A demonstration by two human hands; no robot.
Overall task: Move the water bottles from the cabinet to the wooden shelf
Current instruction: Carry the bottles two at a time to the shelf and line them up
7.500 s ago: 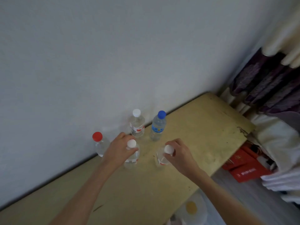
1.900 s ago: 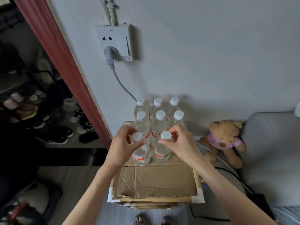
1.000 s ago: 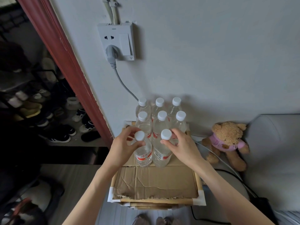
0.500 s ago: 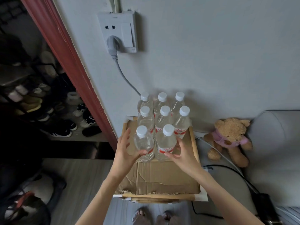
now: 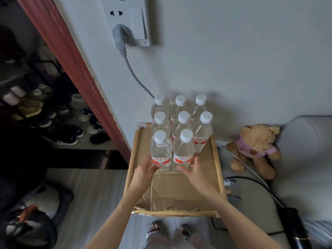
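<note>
Eight upright white-capped water bottles (image 5: pixel 179 133), clustered

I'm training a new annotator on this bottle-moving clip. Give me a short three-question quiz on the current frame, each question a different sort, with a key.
1. Count: how many water bottles stand on the wooden shelf?
2. True or false: the teddy bear sits on the cardboard with the bottles.
3. Multiple choice: the left hand is at the base of
A. the front left bottle
B. a back-row bottle
C. the wall plug

Key
1. Eight, all white-capped.
2. False; it sits off the shelf, to its right.
3. A; the right hand is at the front right bottle.
</note>
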